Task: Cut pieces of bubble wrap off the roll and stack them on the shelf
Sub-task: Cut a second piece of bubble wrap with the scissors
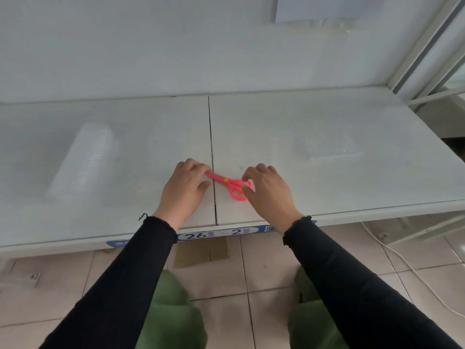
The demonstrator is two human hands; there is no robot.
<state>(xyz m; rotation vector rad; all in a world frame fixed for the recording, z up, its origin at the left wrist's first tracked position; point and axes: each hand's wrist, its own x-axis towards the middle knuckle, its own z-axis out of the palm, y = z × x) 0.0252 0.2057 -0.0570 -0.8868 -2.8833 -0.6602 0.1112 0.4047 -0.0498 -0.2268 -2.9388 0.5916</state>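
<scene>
The shelf spreads out ahead of and under both hands, two white panels meeting at a seam that runs between them. The roll of bubble wrap lies well out to the left of the left hand, a little farther back, lying flat and seemingly untouched for now. A small flat stack of clear pieces lies beyond and to the right of the right hand, so some cutting looks already done; how many pieces it holds is too faint to tell.

The left hand is curled, palm down, with its fingers over the blade tip of the scissors. The right hand pinches the handle loops between thumb and fingertips. The pink scissors lie across the seam, blades closed, directly between the two hands; I cannot tell whether they are lifted off the surface.

My reading: this is between cuts. No wrap is drawn out from the roll, so pulling a length, cutting and stacking all remain for the next piece.
</scene>
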